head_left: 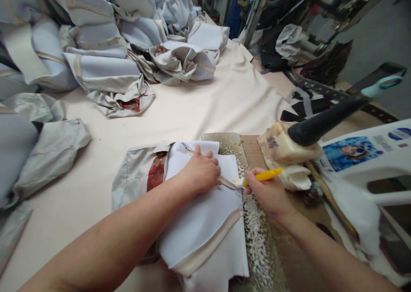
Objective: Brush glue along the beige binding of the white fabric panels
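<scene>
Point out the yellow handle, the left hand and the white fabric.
yellow handle (265, 176), head view, on the part beyond the right hand
left hand (201, 172), head view, on its back
white fabric (199, 223), head view, on its bare middle

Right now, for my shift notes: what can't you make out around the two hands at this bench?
Head view, tip of the yellow-handled tool in the right hand: hidden by white paste.
Head view, white fabric panel: part covered by the left hand; lower end cut off by the bottom edge.
Head view, print on the white plastic jug: too small to read.
</scene>
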`<state>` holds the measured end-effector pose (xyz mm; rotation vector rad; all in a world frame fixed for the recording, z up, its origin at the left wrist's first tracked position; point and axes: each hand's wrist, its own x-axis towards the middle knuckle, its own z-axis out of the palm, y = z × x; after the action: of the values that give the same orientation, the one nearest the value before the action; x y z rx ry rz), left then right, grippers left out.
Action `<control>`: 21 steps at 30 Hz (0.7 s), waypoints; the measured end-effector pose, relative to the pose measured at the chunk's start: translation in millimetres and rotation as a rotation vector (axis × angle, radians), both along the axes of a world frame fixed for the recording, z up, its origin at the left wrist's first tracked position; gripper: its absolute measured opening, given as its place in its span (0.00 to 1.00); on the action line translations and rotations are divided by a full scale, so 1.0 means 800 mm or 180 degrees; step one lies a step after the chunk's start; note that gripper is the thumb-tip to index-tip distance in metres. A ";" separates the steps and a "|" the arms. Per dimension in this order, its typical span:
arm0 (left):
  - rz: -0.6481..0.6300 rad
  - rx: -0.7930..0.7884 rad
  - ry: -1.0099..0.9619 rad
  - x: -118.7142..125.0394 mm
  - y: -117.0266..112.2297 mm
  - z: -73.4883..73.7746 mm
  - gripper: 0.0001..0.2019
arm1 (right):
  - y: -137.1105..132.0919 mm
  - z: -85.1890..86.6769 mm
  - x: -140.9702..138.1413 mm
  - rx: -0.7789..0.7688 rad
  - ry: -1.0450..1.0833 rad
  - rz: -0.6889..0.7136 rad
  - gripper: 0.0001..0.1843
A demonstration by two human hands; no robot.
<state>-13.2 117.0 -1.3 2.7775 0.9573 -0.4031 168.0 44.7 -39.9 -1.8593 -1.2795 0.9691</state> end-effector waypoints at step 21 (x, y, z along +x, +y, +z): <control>-0.0025 0.0114 -0.0017 0.001 -0.003 -0.006 0.12 | -0.031 0.009 0.015 0.0344 -0.0285 0.0507 0.19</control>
<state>-12.4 114.6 -6.2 2.8139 0.9619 -0.3832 180.0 19.7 -32.6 -1.7559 -1.5224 0.8877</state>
